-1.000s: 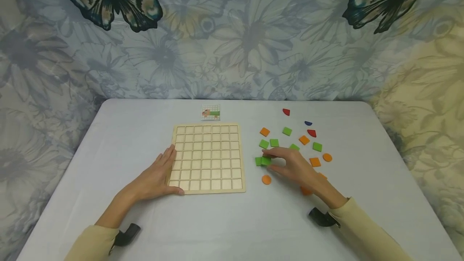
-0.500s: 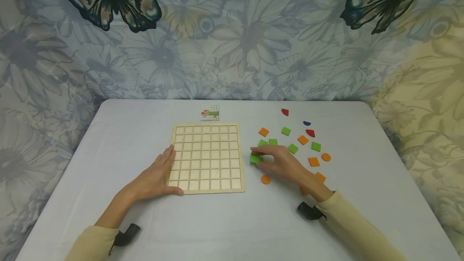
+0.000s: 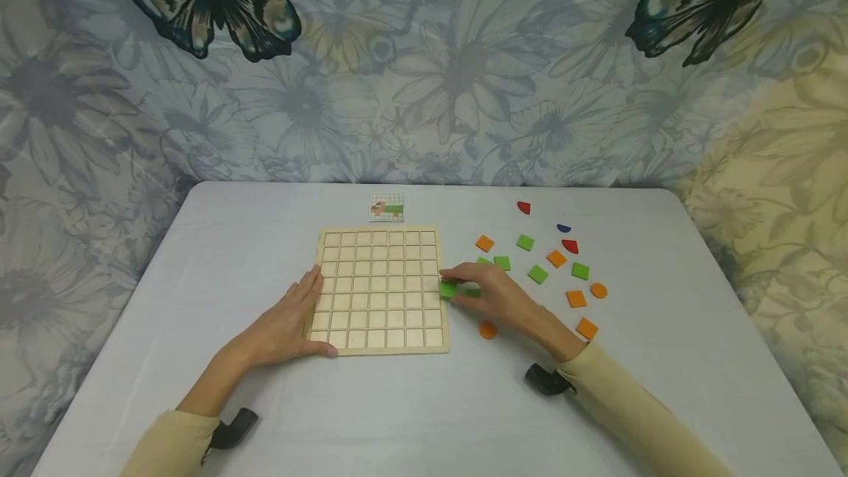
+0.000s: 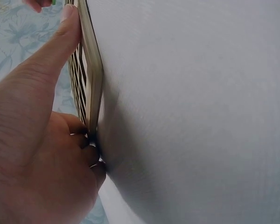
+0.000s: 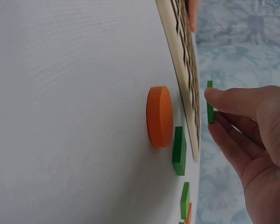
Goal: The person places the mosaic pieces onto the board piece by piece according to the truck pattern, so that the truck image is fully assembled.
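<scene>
In the head view my left hand (image 3: pixel 278 326) lies against the left side of a wooden grid board (image 3: pixel 376 300), its fingers along the edge and its thumb at the near-left corner. My right hand (image 3: pixel 497 293) pinches a green square tile (image 3: pixel 447 290) between thumb and fingers at the board's right edge. From the right wrist view, that green square tile (image 5: pixel 210 109) is raised above the table. Another green square (image 3: pixel 472 293) lies under the right hand, partly covered. The left wrist view has the left thumb (image 4: pixel 60 44) on the board's rim (image 4: pixel 95 88).
Loose tiles lie right of the board: green squares (image 3: pixel 538 274), orange squares (image 3: pixel 576 299), orange discs (image 3: pixel 487 330), red quarter-circles (image 3: pixel 524 207) and a blue half-disc (image 3: pixel 564 228). A small picture card (image 3: pixel 386 207) sits behind the board. A patterned cloth (image 3: pixel 424 94) hangs behind the table.
My right hand has moved left with the green tile, from among the loose tiles to the board's right edge, uncovering tiles behind it. The left hand has stayed on the board.
</scene>
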{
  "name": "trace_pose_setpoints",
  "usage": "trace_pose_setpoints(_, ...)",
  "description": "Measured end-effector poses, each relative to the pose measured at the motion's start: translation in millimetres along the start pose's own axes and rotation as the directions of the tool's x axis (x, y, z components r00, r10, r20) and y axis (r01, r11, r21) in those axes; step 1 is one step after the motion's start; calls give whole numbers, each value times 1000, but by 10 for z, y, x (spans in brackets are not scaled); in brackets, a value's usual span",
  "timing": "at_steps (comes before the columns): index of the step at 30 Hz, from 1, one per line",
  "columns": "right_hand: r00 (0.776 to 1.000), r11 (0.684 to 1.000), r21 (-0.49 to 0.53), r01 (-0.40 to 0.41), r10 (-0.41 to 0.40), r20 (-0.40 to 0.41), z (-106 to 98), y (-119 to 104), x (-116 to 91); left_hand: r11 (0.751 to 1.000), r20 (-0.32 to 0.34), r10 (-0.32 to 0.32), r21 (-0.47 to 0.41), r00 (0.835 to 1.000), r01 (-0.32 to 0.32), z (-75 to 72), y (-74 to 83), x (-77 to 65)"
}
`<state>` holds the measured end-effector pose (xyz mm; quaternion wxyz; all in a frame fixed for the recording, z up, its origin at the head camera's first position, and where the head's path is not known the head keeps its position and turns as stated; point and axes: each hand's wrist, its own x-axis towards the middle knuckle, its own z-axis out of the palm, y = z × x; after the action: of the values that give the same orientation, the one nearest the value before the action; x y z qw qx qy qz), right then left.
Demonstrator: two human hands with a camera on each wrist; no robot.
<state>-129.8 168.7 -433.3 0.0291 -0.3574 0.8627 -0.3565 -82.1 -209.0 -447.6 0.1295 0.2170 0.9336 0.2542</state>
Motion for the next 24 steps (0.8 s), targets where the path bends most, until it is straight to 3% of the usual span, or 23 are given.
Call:
trace_pose_setpoints(7, 999, 999, -7, -32, 32, 10, 22, -16, 78, 999, 8, -35, 36, 999, 35, -2, -4, -12)
trace_pose_setpoints(24, 997, 998, -12, -55, 56, 61, 89, -5, 229, 995, -11, -38, 96, 999, 39, 1, -22, -49)
